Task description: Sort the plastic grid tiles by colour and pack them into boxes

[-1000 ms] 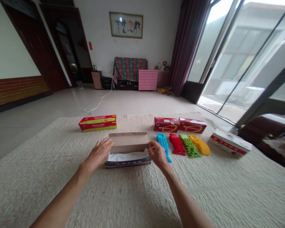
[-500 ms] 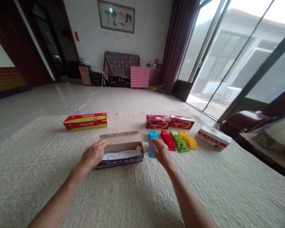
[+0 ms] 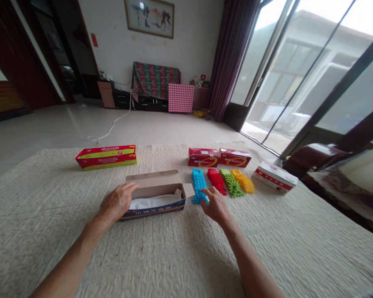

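Observation:
A dark blue cardboard box [image 3: 155, 210] lies in front of me with its lid flap folded back, and a white cloth [image 3: 153, 201] shows inside it. My left hand [image 3: 119, 200] grips the box's left end, fingers bent over the edge. My right hand [image 3: 216, 203] is beside the blue plastic piece [image 3: 199, 185], thumb and index finger apart and nothing between them. Whether its fingertips touch the piece I cannot tell. To the right of the blue piece lie bumpy red [image 3: 216, 181], green [image 3: 232, 183] and yellow [image 3: 242, 181] pieces.
Two dark red boxes [image 3: 204, 157] stand behind the coloured pieces, and a white-and-red box [image 3: 275, 177] is at the right. A red-and-yellow box [image 3: 106, 157] stands at the back left. Everything rests on a quilted cream cover [image 3: 174, 256].
My right hand has left the box's right end flap and moved down beside the blue piece. The flap now sticks out on its own. My left hand stays at the box's left end.

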`<action>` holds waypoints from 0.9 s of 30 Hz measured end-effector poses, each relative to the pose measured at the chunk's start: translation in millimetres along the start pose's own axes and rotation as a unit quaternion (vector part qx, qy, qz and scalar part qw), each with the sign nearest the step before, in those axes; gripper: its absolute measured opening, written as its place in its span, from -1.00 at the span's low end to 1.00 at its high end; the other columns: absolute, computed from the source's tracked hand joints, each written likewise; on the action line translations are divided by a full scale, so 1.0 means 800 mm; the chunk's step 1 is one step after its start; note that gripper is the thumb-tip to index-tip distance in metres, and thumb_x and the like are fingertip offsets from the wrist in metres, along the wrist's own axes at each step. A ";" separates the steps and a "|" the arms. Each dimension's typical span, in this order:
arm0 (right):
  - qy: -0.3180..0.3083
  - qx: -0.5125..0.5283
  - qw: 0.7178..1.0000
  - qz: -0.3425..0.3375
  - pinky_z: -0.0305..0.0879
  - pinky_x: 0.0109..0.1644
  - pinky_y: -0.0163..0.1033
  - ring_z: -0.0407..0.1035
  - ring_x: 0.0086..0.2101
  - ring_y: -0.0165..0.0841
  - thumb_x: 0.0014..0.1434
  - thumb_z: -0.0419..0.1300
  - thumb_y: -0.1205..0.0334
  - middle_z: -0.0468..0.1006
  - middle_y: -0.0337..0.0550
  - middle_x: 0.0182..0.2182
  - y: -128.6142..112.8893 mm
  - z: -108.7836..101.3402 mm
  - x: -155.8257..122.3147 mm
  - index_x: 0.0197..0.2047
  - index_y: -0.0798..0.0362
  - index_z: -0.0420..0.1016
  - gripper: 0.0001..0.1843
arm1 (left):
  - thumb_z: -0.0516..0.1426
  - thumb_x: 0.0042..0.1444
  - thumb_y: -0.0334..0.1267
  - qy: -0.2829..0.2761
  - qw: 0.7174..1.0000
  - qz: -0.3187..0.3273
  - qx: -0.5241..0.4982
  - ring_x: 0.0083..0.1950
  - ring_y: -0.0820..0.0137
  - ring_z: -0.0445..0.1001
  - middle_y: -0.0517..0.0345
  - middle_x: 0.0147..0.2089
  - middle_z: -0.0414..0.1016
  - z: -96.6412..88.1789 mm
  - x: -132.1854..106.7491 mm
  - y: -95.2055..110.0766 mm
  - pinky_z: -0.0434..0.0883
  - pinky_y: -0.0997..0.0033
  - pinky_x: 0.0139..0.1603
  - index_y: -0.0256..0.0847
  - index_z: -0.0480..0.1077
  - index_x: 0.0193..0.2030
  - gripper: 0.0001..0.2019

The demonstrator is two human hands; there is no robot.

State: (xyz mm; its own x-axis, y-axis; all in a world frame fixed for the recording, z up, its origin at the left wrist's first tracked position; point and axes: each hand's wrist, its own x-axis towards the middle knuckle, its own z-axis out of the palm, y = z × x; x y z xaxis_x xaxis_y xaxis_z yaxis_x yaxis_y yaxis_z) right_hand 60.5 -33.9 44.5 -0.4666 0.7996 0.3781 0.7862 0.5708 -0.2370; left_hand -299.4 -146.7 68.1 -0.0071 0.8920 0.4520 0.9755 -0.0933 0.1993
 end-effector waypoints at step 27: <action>-0.022 0.183 0.983 -0.001 0.33 -0.24 -0.21 0.43 -0.38 -0.32 -0.01 0.11 0.31 0.54 -0.16 -0.41 0.018 -0.008 0.006 -0.28 0.05 0.43 -0.82 | -0.13 0.12 -0.45 0.011 1.000 -0.009 -0.010 0.10 0.27 0.44 -0.06 0.10 0.46 -0.013 -0.003 0.004 0.39 0.25 0.15 -0.29 0.42 0.04 -0.56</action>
State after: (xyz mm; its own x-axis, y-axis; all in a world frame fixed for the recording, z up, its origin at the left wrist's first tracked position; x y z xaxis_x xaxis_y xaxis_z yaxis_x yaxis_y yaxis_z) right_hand 72.1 -23.0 48.9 -0.4918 0.8012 0.3410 0.5902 0.5947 -0.5459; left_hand -298.3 -153.7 76.4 -0.0296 0.8832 0.4680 0.9707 -0.0864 0.2244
